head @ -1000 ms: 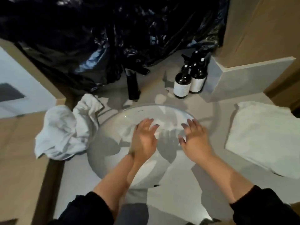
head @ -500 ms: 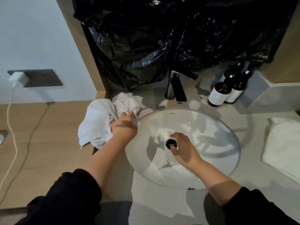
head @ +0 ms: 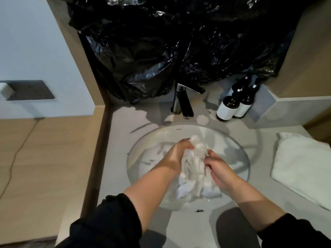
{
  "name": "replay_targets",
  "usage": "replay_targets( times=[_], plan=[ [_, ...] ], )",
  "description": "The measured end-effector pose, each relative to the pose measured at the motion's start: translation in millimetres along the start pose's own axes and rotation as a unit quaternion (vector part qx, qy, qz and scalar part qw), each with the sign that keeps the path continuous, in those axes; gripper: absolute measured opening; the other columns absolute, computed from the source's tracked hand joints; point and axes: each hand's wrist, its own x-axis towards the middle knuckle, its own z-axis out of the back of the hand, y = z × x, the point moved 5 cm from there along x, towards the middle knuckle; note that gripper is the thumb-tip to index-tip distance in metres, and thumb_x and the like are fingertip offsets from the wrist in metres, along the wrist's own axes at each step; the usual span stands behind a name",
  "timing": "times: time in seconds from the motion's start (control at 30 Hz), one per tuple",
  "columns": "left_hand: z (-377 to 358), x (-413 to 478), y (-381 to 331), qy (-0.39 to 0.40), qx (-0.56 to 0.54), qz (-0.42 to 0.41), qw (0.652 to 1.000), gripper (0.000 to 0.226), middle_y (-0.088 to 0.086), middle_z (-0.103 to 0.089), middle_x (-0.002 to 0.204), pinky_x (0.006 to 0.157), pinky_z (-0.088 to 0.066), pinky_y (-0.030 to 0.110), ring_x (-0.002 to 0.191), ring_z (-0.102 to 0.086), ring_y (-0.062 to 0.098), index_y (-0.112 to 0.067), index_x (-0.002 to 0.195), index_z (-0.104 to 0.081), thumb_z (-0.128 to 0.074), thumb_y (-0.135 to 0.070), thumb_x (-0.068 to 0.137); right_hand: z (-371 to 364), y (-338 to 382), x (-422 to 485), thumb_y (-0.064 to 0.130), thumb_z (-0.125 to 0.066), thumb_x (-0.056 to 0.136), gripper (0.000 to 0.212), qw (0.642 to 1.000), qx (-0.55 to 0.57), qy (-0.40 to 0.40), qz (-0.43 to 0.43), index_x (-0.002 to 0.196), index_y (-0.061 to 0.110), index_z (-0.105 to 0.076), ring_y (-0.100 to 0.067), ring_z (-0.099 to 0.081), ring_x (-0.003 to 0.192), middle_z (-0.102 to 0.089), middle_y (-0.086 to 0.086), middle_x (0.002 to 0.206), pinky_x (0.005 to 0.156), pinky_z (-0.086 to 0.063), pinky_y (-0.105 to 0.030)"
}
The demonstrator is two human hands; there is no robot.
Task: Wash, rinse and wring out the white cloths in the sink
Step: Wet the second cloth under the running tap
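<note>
**A:** Where is the cloth point(head: 194, 169)?

**B:** Bunched between both hands, low over the sink point(head: 143, 151). The left hand point(head: 176, 155) curls round its upper end. The right hand point(head: 221, 172) grips the folds just below, fingers dug in. The loose tail hangs under the right fingers into the basin.

**A:** So how should this be done?

**B:** It looks like a scrub or squeeze. Rub the folds against each other between the two sets of fingers, then shift the grip down the tail so no part is missed. Keep the bundle low so drips fall inside the rim.

**A:** Is there water?

**B:** The tap point(head: 182, 102) stands beyond the fingertips, but in this dim view I cannot tell whether it runs.

**A:** And the folded cloth point(head: 302, 163)?

**B:** It's on the counter point(head: 261, 190), well outside the right fingers, not yet washed.
</note>
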Motion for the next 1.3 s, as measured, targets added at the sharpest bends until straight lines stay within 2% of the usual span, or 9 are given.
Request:
replay_targets(
  times=[0.17,0.27,0.43,0.7,0.9,1.03,1.07,1.17,1.3],
  plan=[
    [8,25,-1,-0.066,-0.038,-0.017,0.997,0.007,0.011,-0.061,0.070,0.060,-0.052,0.024,0.062,-0.063,0.023,-0.006,0.080,-0.058,-0.053,-0.003,0.082,21,47,12,0.006,-0.050,0.091,0.048,0.935,-0.334,-0.111,0.046,0.138,0.015,-0.048,-0.020,-0.052,0.120,-0.052,-0.007,0.137,0.090,-0.039,-0.022],
    [28,36,-4,-0.163,-0.054,0.000,0.985,0.016,0.008,-0.052,0.062,0.058,-0.046,0.025,0.054,-0.054,0.024,-0.009,0.063,-0.053,-0.065,-0.008,0.073,-3,98,24,-0.009,-0.041,0.092,0.047,0.971,-0.205,-0.054,0.114,0.137,0.001,-0.043,-0.018,-0.047,0.112,-0.047,-0.022,0.139,0.086,-0.040,-0.026],
    [27,42,-26,-0.181,-0.060,0.003,0.982,0.008,0.015,-0.062,0.075,0.063,-0.050,0.029,0.065,-0.059,0.029,0.000,0.083,-0.060,-0.056,-0.007,0.081,-25,152,42,-0.019,-0.019,0.082,0.061,0.979,0.195,-0.020,0.049,0.140,-0.004,-0.034,-0.029,-0.045,0.132,-0.046,-0.019,0.140,0.108,-0.037,-0.044],
    [41,53,-31,-0.222,-0.045,0.002,0.974,0.005,0.013,-0.062,0.078,0.085,-0.049,0.035,0.074,-0.059,0.029,-0.003,0.077,-0.058,-0.060,-0.007,0.079,-47,199,38,-0.014,-0.025,0.064,0.078,0.943,0.312,0.077,0.090,0.141,-0.010,-0.024,-0.036,-0.037,0.136,-0.043,-0.029,0.140,0.115,-0.027,-0.048],
    [37,60,-34,-0.137,-0.019,0.005,0.990,0.004,0.011,-0.061,0.076,0.076,-0.050,0.035,0.071,-0.059,0.026,-0.009,0.072,-0.062,-0.063,-0.012,0.072,3,130,60,-0.008,-0.031,0.079,0.062,0.984,0.166,0.016,0.070,0.140,0.002,-0.038,-0.022,-0.058,0.107,-0.058,-0.014,0.123,0.089,-0.044,-0.037],
    [47,63,-37,-0.079,0.073,-0.020,0.994,0.022,0.014,-0.067,0.092,0.083,-0.052,0.035,0.087,-0.063,0.030,-0.001,0.107,-0.064,-0.052,-0.002,0.088,51,72,61,-0.001,-0.043,0.086,0.046,0.995,0.072,-0.045,0.045,0.131,0.000,-0.047,-0.024,-0.057,0.101,-0.062,-0.010,0.100,0.086,-0.045,-0.035],
    [57,67,-37,-0.114,0.181,-0.043,0.976,0.032,0.015,-0.066,0.106,0.087,-0.051,0.034,0.097,-0.063,0.030,-0.001,0.120,-0.061,-0.053,0.000,0.089,60,60,61,0.000,-0.042,0.091,0.038,0.997,0.027,-0.061,0.035,0.128,0.001,-0.051,-0.025,-0.056,0.102,-0.062,-0.009,0.097,0.083,-0.044,-0.035],
    [89,65,-38,-0.273,0.498,-0.090,0.818,0.041,0.012,-0.056,0.133,0.103,-0.042,0.031,0.125,-0.052,0.029,-0.009,0.131,-0.056,-0.055,-0.006,0.090,70,31,65,0.000,-0.046,0.094,0.023,0.981,-0.170,-0.089,0.020,0.104,0.010,-0.063,-0.024,-0.053,0.098,-0.063,-0.008,0.092,0.071,-0.040,-0.030],
    [92,69,5,-0.202,0.585,0.021,0.785,0.055,0.010,-0.040,0.147,0.110,-0.035,0.037,0.134,-0.040,0.029,-0.017,0.143,-0.041,-0.056,-0.034,0.092,46,2,88,0.015,-0.057,0.090,0.036,0.881,-0.469,-0.052,-0.024,0.125,0.012,-0.054,-0.022,-0.053,0.104,-0.056,-0.009,0.122,0.079,-0.039,-0.023]
  ],
)
